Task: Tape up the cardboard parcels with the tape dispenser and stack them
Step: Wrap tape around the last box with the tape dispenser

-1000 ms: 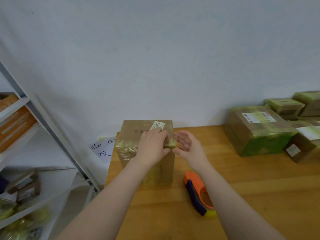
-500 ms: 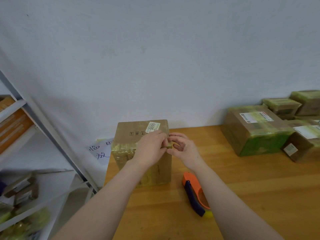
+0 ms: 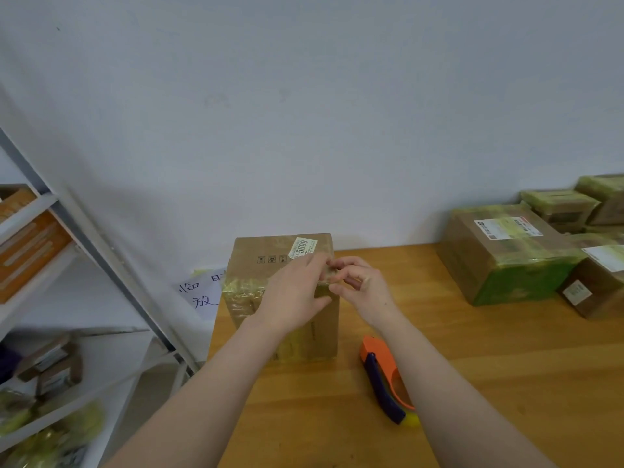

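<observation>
The box stands upright at the far left of the table, long axis vertical, label on top. Both hands meet at its near right top corner. The left hand lies over the front face and the right hand reaches in from the right, both pinching narrowly on 1 small end of tape. The dispenser lies near and right of the box, below the right forearm, its long axis roughly near-far; the right hand is nearer it. Taped parcels sit far right, likely the stacking spot.
</observation>
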